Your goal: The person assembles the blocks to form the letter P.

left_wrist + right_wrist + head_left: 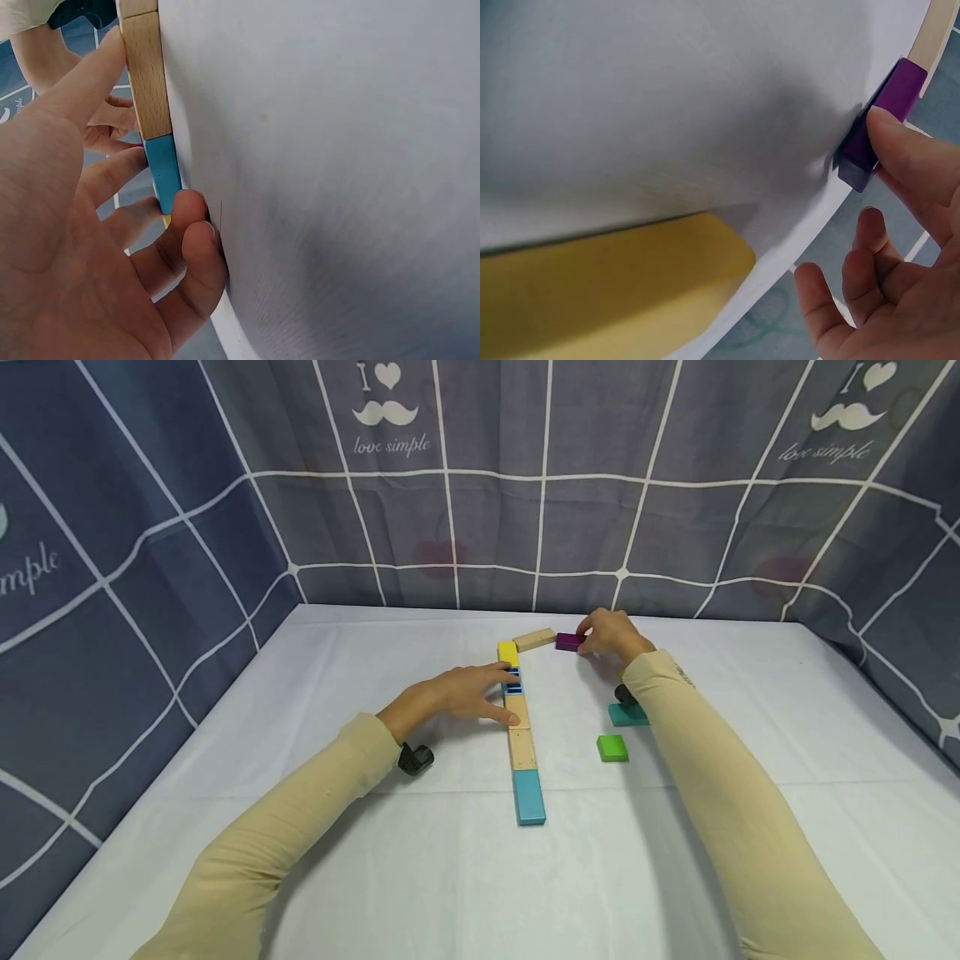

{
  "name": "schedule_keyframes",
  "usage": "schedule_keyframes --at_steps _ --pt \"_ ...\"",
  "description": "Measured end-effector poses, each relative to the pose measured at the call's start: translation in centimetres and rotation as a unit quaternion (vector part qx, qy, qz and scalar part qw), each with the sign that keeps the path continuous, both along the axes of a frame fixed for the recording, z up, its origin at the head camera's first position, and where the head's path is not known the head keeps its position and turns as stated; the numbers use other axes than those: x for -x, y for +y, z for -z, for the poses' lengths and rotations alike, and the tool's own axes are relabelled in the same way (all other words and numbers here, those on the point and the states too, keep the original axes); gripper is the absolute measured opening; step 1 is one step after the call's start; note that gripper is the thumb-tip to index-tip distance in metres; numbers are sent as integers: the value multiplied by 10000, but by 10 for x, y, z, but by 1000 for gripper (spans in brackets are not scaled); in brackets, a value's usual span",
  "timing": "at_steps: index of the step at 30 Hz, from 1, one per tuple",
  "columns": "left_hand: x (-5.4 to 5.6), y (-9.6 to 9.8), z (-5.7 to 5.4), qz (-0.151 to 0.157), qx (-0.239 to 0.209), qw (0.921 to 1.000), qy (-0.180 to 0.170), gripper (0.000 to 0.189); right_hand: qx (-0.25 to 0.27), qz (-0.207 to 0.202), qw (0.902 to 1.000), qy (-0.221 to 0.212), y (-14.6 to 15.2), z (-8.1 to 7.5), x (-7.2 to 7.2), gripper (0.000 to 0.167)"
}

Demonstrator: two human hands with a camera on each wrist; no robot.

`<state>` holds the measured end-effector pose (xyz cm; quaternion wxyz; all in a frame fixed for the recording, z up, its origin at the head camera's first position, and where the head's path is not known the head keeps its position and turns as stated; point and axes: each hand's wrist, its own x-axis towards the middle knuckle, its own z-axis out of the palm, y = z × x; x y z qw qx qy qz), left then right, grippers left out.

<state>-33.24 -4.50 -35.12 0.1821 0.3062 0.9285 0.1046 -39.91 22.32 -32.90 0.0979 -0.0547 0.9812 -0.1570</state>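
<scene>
My right hand [611,635] pinches a purple block [569,642] at the table's far side; in the right wrist view the thumb presses its side. One end of this purple block meets a slanted plain wooden block [535,639]. My left hand [468,692] lies across a row of blocks, fingers loosely extended. In the left wrist view its thumb touches a wooden block [147,75] and its index finger reaches a blue block [163,169]. The row has a yellow block [507,652] at its far end and a light blue block [529,797] at its near end.
A green block [612,748] and a teal block [627,716] lie right of the row, the teal one partly behind the right sleeve. A yellow block [615,292] looms close in the right wrist view. Gridded curtains [495,518] hang behind the white table [420,877].
</scene>
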Motion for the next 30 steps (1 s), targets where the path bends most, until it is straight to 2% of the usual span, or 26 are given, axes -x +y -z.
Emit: schedule_keyframes --at_steps 9,18,30 --pt "1 0 0 -9 -13 10000 -15 83 -205 -19 9996 207 -1 5 7 41" --pt "0 1 0 -14 4 10000 -32 83 -158 44 9998 143 -2 7 7 44" --pt "0 0 1 -16 -18 10000 -13 83 -237 -247 9990 277 1 7 5 44"
